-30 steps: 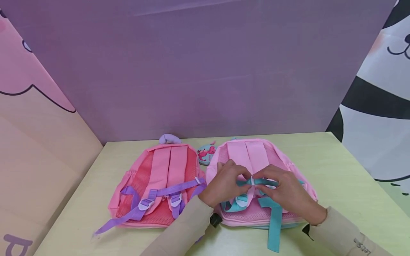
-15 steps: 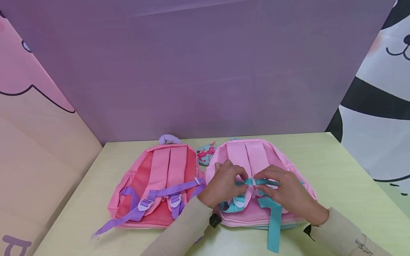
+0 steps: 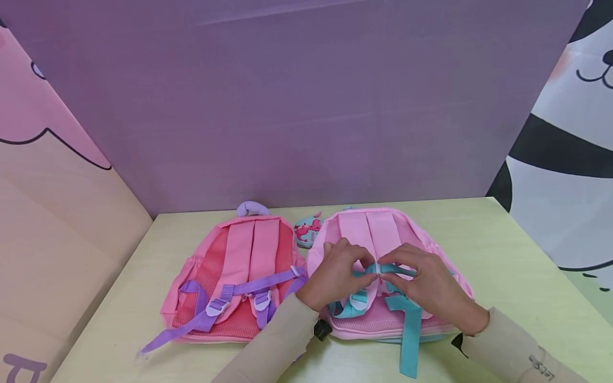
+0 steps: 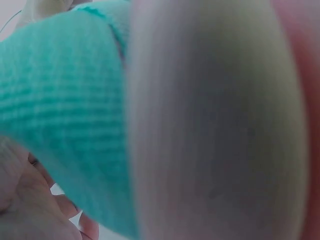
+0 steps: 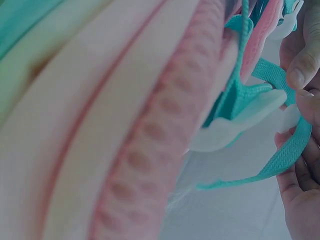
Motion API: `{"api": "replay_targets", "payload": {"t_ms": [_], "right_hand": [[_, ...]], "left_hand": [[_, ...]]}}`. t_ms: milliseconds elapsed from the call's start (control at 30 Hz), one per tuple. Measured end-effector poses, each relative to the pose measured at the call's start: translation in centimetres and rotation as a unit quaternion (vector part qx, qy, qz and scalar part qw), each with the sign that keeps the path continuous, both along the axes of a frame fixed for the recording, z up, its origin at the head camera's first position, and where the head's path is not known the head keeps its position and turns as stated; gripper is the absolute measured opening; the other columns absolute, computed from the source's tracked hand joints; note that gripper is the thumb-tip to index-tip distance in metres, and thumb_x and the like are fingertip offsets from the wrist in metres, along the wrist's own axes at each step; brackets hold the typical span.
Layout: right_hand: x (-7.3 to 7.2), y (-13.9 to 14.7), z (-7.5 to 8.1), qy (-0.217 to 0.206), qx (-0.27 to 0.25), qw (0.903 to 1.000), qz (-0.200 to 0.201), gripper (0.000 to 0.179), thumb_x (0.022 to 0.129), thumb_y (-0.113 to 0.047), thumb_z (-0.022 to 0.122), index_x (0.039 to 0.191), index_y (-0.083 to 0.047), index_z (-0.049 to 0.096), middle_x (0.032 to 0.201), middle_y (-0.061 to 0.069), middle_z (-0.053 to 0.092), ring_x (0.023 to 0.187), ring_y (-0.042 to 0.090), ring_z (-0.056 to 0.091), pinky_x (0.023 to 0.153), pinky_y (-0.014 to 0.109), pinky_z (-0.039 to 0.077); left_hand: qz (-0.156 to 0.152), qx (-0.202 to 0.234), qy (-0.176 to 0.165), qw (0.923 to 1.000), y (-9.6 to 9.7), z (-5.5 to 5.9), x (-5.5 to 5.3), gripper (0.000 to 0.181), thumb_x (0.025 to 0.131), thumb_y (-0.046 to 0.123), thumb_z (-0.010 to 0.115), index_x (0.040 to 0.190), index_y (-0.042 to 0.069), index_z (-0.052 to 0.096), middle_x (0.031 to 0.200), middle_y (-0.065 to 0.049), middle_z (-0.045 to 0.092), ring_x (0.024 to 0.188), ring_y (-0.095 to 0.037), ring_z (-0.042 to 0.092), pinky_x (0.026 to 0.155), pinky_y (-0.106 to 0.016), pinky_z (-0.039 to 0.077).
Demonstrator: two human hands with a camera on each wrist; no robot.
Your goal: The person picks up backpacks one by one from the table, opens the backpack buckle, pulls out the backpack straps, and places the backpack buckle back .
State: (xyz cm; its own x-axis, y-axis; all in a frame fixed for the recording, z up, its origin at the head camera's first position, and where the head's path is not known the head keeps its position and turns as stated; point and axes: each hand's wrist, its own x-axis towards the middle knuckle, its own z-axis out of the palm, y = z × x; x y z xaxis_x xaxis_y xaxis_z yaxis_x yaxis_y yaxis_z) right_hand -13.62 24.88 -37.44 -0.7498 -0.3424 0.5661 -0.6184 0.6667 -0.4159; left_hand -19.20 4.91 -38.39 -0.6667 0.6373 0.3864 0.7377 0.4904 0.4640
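Lying back side up, the light pink backpack has teal webbing straps and white plastic buckles. Thumb and fingertips of my left hand pinch a teal strap right beside a small white clip. From the other side of the clip, my right hand pinches the same strap. Up close in the right wrist view, the white clip sits on the strap between fingertips. Teal webbing and a blurred pale band fill most of the left wrist view.
To the left lies a coral backpack with purple straps. A small teal pouch with a pink print sits between the bags. One loose teal strap end hangs toward the near side of the pale table.
Both hands shift only slightly, keeping their pinch on the strap. The left fingertips move a little right, closer to the clip. The bags stay put.
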Motion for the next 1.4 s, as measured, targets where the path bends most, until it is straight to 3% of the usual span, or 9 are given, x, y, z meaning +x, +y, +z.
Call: {"api": "replay_targets", "payload": {"t_ms": [300, 467, 700, 900, 1233, 1400], "right_hand": [[0.12, 0.09, -0.07, -0.013, 0.003, 0.9999, -0.008, 0.041, 0.066, -0.004, 0.085, 0.1, -0.02, 0.07, 0.092, -0.015, 0.063, 0.083, 0.004, 0.061, 0.07, 0.027, 0.053], [0.15, 0.27, -0.13, -0.022, 0.005, 0.9996, -0.016, 0.041, 0.066, -0.004, 0.085, 0.101, -0.02, 0.07, 0.094, -0.015, 0.063, 0.083, 0.003, 0.062, 0.07, 0.022, 0.051], [0.22, 0.46, 0.02, -0.013, 0.01, 0.9996, -0.024, 0.042, 0.065, -0.004, 0.086, 0.101, -0.02, 0.071, 0.093, -0.015, 0.064, 0.083, 0.004, 0.061, 0.072, 0.017, 0.049], [0.09, 0.27, 0.12, 0.006, 0.01, 0.9998, -0.016, 0.043, 0.064, -0.004, 0.086, 0.1, -0.021, 0.071, 0.094, -0.016, 0.064, 0.085, 0.004, 0.06, 0.074, 0.015, 0.048], [-0.23, -0.01, 0.0, 0.005, 0.008, 0.9999, -0.007, 0.042, 0.065, -0.004, 0.086, 0.1, -0.021, 0.07, 0.094, -0.016, 0.064, 0.087, 0.002, 0.059, 0.073, 0.015, 0.048], [-0.27, 0.07, -0.03, 0.0, 0.003, 1.0, -0.001, 0.042, 0.066, -0.003, 0.085, 0.1, -0.02, 0.07, 0.094, -0.015, 0.064, 0.087, 0.004, 0.06, 0.074, 0.013, 0.047]], "left_hand": [[0.015, -0.01, -0.013, 0.9998, -0.06, 0.1, 0.04, 0.021, 0.074, 0.028, 0.082, 0.09, 0.021, 0.071, 0.079, 0.016, 0.059, 0.078, 0.0, 0.044, 0.078, -0.031, 0.029], [0.019, -0.012, -0.003, 0.9998, -0.13, 0.02, 0.0, 0.018, 0.074, 0.028, 0.082, 0.087, 0.021, 0.071, 0.078, 0.015, 0.059, 0.078, 0.001, 0.043, 0.078, -0.03, 0.028], [0.022, -0.008, -0.011, 0.9997, -0.22, -0.02, -0.07, 0.019, 0.073, 0.026, 0.083, 0.085, 0.02, 0.07, 0.076, 0.017, 0.058, 0.079, -0.002, 0.046, 0.077, -0.03, 0.028], [-0.002, -0.009, -0.023, 0.9997, -0.27, -0.03, 0.0, 0.023, 0.075, 0.026, 0.081, 0.094, 0.02, 0.07, 0.083, 0.016, 0.059, 0.081, -0.002, 0.047, 0.078, -0.029, 0.03], [-0.007, -0.007, 0.017, 0.9998, -0.52, 0.23, -0.06, 0.022, 0.077, 0.029, 0.08, 0.094, 0.019, 0.07, 0.083, 0.016, 0.06, 0.08, -0.003, 0.047, 0.076, -0.029, 0.029], [-0.008, -0.01, 0.02, 0.9997, -0.56, 0.22, -0.16, 0.022, 0.077, 0.029, 0.08, 0.094, 0.02, 0.07, 0.083, 0.016, 0.06, 0.08, -0.002, 0.047, 0.077, -0.029, 0.028]]}}
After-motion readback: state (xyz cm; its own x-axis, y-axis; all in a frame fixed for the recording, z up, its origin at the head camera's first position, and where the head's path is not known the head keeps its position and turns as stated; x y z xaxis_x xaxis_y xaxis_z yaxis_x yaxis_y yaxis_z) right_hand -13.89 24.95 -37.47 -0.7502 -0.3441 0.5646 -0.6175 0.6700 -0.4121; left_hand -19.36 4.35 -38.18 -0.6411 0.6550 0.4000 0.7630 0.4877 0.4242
